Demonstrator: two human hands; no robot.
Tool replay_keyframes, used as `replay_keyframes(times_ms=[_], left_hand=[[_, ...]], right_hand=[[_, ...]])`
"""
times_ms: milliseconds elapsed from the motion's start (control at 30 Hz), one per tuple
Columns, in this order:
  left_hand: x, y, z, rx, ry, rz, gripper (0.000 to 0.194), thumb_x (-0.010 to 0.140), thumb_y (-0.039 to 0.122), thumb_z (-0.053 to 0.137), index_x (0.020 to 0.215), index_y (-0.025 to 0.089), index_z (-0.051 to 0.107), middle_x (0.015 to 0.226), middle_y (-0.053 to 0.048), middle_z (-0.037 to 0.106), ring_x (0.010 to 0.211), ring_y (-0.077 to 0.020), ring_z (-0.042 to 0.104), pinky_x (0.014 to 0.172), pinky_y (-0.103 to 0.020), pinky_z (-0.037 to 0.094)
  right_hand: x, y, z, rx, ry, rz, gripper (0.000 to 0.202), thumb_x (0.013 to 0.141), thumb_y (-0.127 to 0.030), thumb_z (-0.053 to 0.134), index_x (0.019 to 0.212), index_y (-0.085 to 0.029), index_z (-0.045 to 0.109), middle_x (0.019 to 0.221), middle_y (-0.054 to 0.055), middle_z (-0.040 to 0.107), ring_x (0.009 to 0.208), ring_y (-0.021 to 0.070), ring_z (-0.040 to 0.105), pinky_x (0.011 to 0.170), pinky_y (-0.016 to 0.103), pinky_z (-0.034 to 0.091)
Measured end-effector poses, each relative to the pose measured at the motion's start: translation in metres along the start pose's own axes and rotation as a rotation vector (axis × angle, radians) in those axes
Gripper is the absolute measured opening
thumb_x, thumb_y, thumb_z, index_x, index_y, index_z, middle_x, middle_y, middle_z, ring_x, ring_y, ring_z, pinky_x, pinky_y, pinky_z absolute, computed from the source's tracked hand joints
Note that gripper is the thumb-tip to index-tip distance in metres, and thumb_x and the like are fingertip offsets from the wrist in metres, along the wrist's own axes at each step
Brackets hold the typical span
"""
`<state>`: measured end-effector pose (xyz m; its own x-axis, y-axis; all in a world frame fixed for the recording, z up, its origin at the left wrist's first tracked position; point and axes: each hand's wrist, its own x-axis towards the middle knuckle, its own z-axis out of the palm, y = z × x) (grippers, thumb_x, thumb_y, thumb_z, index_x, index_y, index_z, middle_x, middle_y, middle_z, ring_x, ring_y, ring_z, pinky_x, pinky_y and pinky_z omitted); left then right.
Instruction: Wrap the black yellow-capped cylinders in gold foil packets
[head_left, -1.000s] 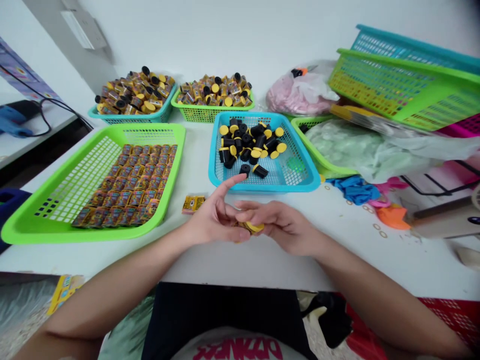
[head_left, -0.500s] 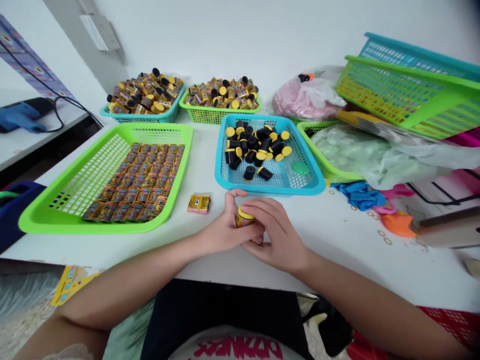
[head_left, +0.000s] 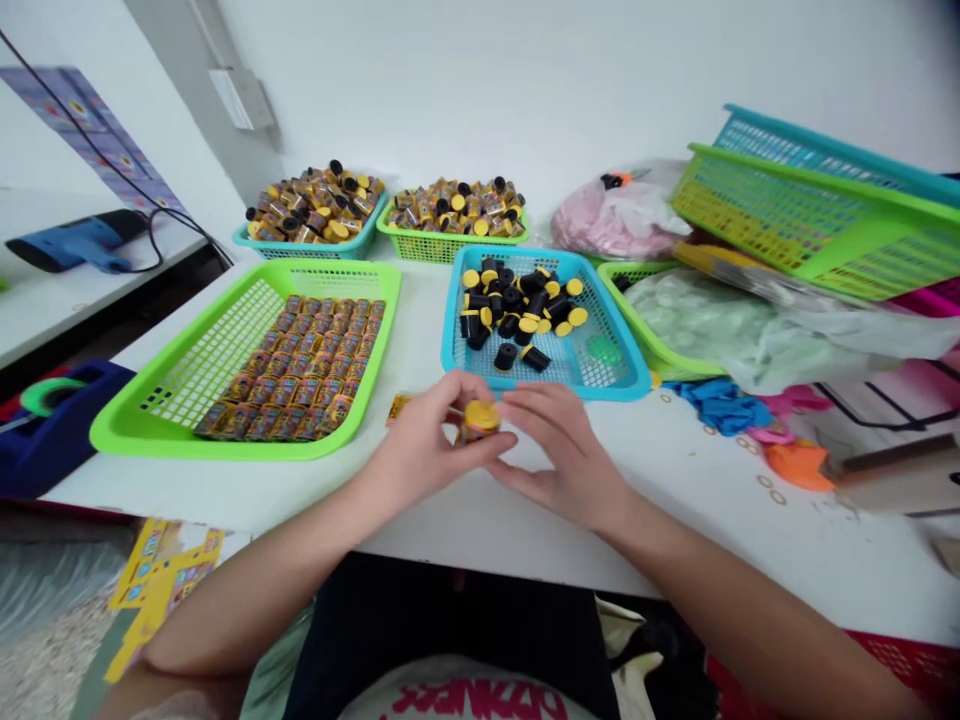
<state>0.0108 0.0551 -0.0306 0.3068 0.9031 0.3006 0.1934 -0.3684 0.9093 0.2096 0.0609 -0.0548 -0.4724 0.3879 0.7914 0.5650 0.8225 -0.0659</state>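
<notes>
Low over the table's near side, my left hand (head_left: pixel 420 445) is closed round a small canister (head_left: pixel 481 418) with a yellow lid and a printed wrap. My right hand (head_left: pixel 566 455) is just to its right, fingers and thumb apart, fingertips beside the lid; whether they touch it is unclear. Partly hidden behind my left hand lies a small stack of printed labels (head_left: pixel 397 408). Beyond my hands is a blue basket (head_left: pixel 555 388) of plain black canisters (head_left: pixel 536 305) with yellow lids. To the left, a green basket (head_left: pixel 217 448) has wrapped canisters (head_left: pixel 300 370) lying in rows.
Two baskets heaped with wrapped canisters (head_left: pixel 319 210) stand along the wall. On the right are stacked baskets (head_left: pixel 810 210), bags of pale green pieces (head_left: pixel 697 310) and deflated balloons (head_left: pixel 712 398). A blue heat gun (head_left: pixel 75 240) and a tape dispenser (head_left: pixel 67 430) are at the left.
My right hand has opened and drawn slightly away from the canister, which stays in my left hand. My left hand now covers part of the label stack. The view has shifted a little.
</notes>
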Motion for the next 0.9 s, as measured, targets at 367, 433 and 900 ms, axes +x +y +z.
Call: replay_keyframes(times_ms=[367, 433, 900], left_hand=[[-0.038, 0.027, -0.152, 0.838, 0.267, -0.326, 0.039, 0.080, 0.062, 0.062, 0.094, 0.026, 0.070, 0.106, -0.003, 0.074, 0.084, -0.0242, 0.069, 0.076, -0.036, 0.054], [-0.033, 0.023, -0.161, 0.841, 0.214, -0.465, 0.041, 0.077, 0.062, 0.064, 0.092, 0.025, 0.070, 0.100, -0.003, 0.075, 0.081, -0.0237, 0.069, 0.070, -0.034, 0.052], [-0.021, 0.004, -0.146, 1.088, 0.055, -0.489, 0.059, 0.090, 0.054, 0.055, 0.138, 0.019, 0.056, 0.123, -0.015, 0.068, 0.110, -0.0379, 0.065, 0.093, -0.049, 0.049]], right_hand=[[0.050, 0.143, 0.025, -0.173, -0.926, 0.616, 0.050, 0.080, -0.029, 0.070, 0.128, -0.019, 0.063, 0.114, 0.013, 0.073, 0.099, 0.0290, 0.071, 0.084, 0.036, 0.055], [0.050, 0.146, 0.034, -0.169, -0.920, 0.581, 0.039, 0.073, -0.021, 0.073, 0.112, -0.018, 0.071, 0.101, 0.012, 0.075, 0.091, 0.0296, 0.072, 0.078, 0.037, 0.055], [0.019, 0.076, -0.014, -0.043, -0.231, 0.700, 0.030, 0.080, -0.035, 0.068, 0.108, -0.023, 0.066, 0.090, 0.006, 0.072, 0.063, 0.0200, 0.065, 0.064, 0.036, 0.053]])
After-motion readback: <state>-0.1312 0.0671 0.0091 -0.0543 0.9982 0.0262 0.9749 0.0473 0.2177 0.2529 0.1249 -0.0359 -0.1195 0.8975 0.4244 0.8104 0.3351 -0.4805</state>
